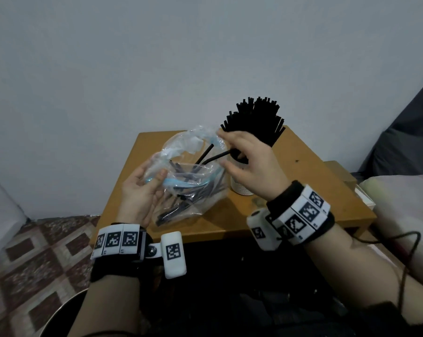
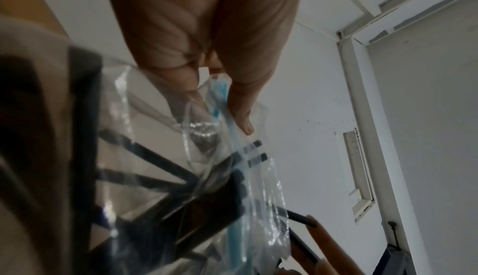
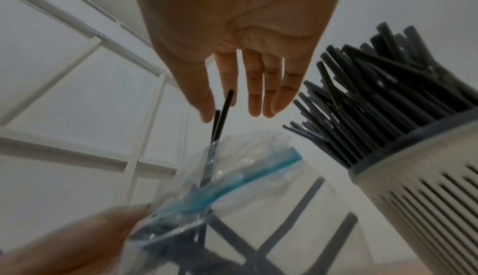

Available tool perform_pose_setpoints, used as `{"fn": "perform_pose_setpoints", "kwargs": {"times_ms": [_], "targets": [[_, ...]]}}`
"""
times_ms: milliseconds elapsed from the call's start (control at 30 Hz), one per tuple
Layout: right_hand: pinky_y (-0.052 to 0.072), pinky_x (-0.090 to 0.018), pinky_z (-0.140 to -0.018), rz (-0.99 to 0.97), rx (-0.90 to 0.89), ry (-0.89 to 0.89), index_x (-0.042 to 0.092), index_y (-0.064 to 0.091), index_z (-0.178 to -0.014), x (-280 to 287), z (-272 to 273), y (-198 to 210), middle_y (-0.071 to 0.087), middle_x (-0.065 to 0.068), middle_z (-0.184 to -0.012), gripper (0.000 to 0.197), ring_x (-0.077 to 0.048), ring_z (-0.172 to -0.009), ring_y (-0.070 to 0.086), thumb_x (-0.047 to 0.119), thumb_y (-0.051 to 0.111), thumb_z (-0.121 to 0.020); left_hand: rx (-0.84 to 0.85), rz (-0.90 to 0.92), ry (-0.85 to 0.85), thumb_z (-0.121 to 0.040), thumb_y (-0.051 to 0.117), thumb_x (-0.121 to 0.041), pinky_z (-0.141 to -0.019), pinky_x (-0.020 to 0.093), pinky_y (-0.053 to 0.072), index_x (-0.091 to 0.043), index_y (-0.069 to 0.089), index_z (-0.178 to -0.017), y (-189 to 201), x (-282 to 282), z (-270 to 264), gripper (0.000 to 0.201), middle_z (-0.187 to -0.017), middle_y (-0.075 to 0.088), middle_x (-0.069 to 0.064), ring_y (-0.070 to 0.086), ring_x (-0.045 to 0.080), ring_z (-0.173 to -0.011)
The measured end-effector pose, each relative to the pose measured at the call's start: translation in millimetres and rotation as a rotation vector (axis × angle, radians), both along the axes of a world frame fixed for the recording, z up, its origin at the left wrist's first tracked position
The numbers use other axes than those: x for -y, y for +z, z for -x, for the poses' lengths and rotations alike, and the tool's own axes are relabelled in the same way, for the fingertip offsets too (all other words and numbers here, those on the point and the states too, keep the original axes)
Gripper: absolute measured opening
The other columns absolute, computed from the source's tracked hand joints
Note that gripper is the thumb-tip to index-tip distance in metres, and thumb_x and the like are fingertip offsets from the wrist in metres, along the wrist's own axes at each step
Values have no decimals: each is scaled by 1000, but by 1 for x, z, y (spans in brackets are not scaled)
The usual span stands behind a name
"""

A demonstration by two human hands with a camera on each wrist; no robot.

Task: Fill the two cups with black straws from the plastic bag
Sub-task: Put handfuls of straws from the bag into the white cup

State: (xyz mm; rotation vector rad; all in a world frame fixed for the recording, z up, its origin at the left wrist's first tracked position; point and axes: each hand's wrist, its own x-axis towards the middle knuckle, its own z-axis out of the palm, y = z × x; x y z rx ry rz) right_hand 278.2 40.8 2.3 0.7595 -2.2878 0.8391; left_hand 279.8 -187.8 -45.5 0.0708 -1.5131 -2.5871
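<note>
My left hand (image 1: 154,176) pinches the blue zip rim of a clear plastic bag (image 1: 188,188) and holds its mouth up above the wooden table (image 1: 303,171). Several black straws lie loose inside the bag (image 2: 232,177). My right hand (image 1: 232,156) is at the bag's mouth, thumb and forefinger pinching two black straws (image 3: 222,113) that stick out of it; its other fingers are straight. Right behind that hand stands a white slotted cup (image 1: 239,188), packed with upright black straws (image 1: 254,120). I see only this one cup (image 3: 426,197).
The small table stands against a pale wall. A pale cushion (image 1: 400,198) and dark cloth (image 1: 412,132) lie to its right. Patterned floor (image 1: 35,251) shows at the left, with a round metal rim (image 1: 67,312) at the bottom left.
</note>
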Motion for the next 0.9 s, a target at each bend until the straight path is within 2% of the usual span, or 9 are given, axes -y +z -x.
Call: {"fn": "perform_pose_setpoints", "kwargs": {"times_ms": [67, 133, 233, 333, 400, 567, 700, 833, 900], "targets": [[40, -10, -90, 15, 39, 34, 19, 52, -133, 5, -2, -13, 58, 0, -121, 52, -6, -105, 52, 25, 69, -85, -20, 66, -36, -80, 62, -5, -71, 30, 60, -15, 59, -124, 0, 0, -2, 45, -118, 66, 15, 71, 23, -95], [42, -6, -81, 80, 37, 45, 17, 60, -126, 10, -1, -22, 60, 5, -107, 45, -6, -89, 55, 20, 72, -83, -31, 158, -81, -73, 66, -8, -72, 33, 61, -14, 58, -128, 0, -1, -5, 56, -118, 67, 11, 71, 25, -95], [47, -11, -73, 197, 61, 65, 15, 69, -110, 21, -3, -25, 55, 18, -86, 30, -3, -76, 56, 13, 73, -81, -43, 246, -136, -74, 68, -6, -75, 43, 59, -18, 58, -129, -2, -3, -9, 58, -113, 71, 8, 70, 25, -91], [53, -17, -73, 387, 194, 135, 17, 70, -104, 28, -5, -21, 65, 6, -87, 28, -2, -75, 60, 10, 76, -77, -63, 265, -145, -81, 64, 4, -71, 37, 60, -19, 58, -128, 0, -7, -12, 53, -111, 71, 4, 71, 21, -91], [56, -25, -77, 529, 289, 176, 19, 69, -102, 31, -6, -18, 68, 2, -89, 32, -6, -75, 65, 9, 78, -74, -80, 258, -142, -83, 60, 9, -75, 36, 60, -18, 57, -128, 4, -9, -13, 53, -107, 72, -2, 71, 19, -95], [56, -28, -82, 696, 415, 289, 12, 70, -97, 32, -7, -18, 70, -3, -87, 29, -16, -85, 68, -2, 75, -73, -114, 272, -123, -84, 57, 14, -76, 32, 60, -14, 54, -132, 7, -14, -15, 55, -98, 73, -8, 71, 12, -92], [55, -25, -72, 621, 362, 234, 17, 71, -90, 31, -9, -17, 72, 2, -88, 18, -17, -86, 69, 2, 68, -83, -109, 270, -147, -84, 56, 15, -70, 31, 60, -16, 54, -132, 8, -19, -15, 58, -95, 75, -8, 72, 13, -88], [55, -24, -78, 490, 181, 103, 14, 71, -99, 21, -14, -4, 71, 5, -92, 17, -6, -89, 68, 5, 64, -87, -121, 289, -111, -82, 57, 16, -81, 34, 59, -13, 55, -132, 9, -19, -15, 59, -108, 69, -3, 69, 15, -97], [54, -19, -80, 330, 106, 72, 12, 71, -102, 17, -17, 5, 70, 5, -94, 17, -3, -88, 66, 6, 64, -87, -125, 274, -126, -82, 58, 16, -77, 30, 59, -14, 55, -131, 9, -18, -14, 58, -111, 69, -1, 70, 15, -96]]}}
